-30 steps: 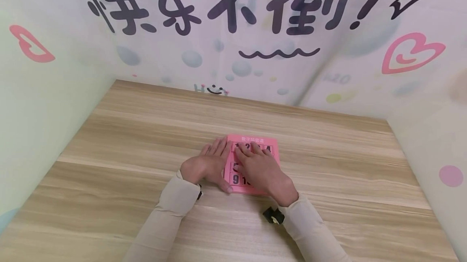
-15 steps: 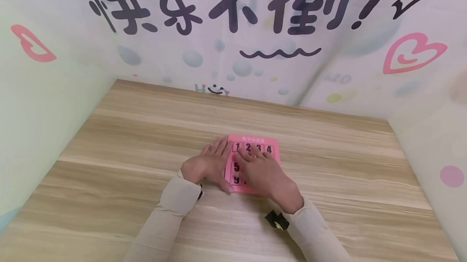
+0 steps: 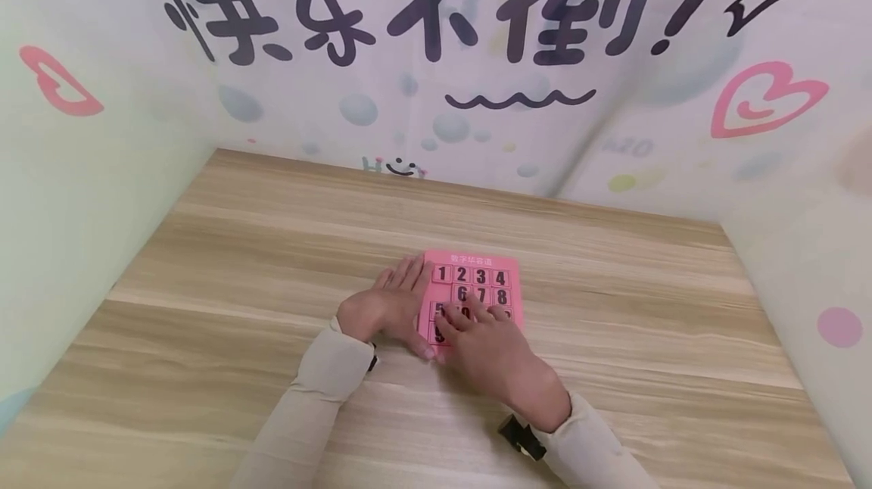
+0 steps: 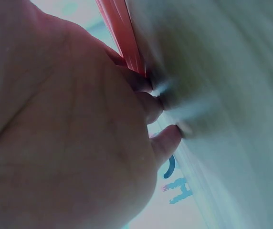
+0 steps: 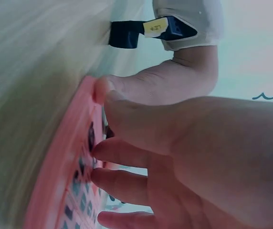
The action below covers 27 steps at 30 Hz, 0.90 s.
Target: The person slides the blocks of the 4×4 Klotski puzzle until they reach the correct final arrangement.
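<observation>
A pink number slide puzzle [image 3: 441, 294] lies flat on the table. Tiles 1 to 4 fill its top row; below them the leftmost cell stands vacant beside 6, 7 and 8. My left hand [image 3: 395, 307] lies along the left edge with straight fingers, its thumb at the near left corner. In the left wrist view its fingertips touch the table by the puzzle's pink side [image 4: 120, 33]. Over the lower rows is my right hand [image 3: 487, 345], fingers spread, fingertips at tiles 5 and 10. It hides most lower tiles; the right wrist view shows its fingertips [image 5: 98, 177] at the face.
The wood-grain table [image 3: 272, 247] extends around the puzzle on every side. A printed cloth [image 3: 422, 80] with large dark characters stands along its back edge, with pale walls left and right. A small black device [image 3: 523, 437] sits at my right wrist.
My right hand has drawn back toward me, uncovering tiles 6, 7, 8 and the vacant cell. The left hand and the puzzle have stayed in place.
</observation>
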Available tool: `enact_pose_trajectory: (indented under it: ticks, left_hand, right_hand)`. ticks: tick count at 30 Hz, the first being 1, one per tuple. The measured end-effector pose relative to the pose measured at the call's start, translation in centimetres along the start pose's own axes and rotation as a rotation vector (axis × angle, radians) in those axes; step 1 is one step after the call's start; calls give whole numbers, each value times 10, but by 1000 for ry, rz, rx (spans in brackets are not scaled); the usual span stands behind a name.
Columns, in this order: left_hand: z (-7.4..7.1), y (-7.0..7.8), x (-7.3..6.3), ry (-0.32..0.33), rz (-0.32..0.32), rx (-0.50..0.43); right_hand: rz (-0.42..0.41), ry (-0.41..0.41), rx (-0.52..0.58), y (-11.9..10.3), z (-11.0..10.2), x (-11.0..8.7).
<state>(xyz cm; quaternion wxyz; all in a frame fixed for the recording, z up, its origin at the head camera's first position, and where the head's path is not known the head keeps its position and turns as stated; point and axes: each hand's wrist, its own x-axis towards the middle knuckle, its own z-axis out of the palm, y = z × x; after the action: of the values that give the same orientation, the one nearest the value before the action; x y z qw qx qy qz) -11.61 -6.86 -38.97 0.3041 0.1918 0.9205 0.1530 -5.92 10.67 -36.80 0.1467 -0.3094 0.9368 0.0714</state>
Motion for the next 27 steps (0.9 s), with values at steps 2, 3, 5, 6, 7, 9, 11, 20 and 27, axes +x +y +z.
enact_pose_trajectory:
  ticks: [2,3,5,6,7,9,11,20,27]
  left_hand:
    - [0,0,0,1,1,-9]
    - [0,0,0,2,1,-11]
    - [1,-1,0,3,1,-15]
    - [1,-1,0,4,1,-16]
    - [1,-1,0,5,1,-16]
    - [1,-1,0,3,0,-14]
    - [1,-1,0,4,1,-13]
    - [0,0,0,6,0,-24]
    - [-1,1,-1,-2,0,-16]
  right_hand:
    - [2,-4,0,-1,1,1]
    - [3,-3,0,-1,1,1]
    - [5,2,4,-2,2,2]
    - [4,6,5,-2,3,2]
    - [4,10,6,-2,3,2]
    - [2,15,10,-1,3,3]
    - [1,15,18,-1,4,4]
    - [-7,13,33,3,5,6]
    - [6,12,52,6,7,9]
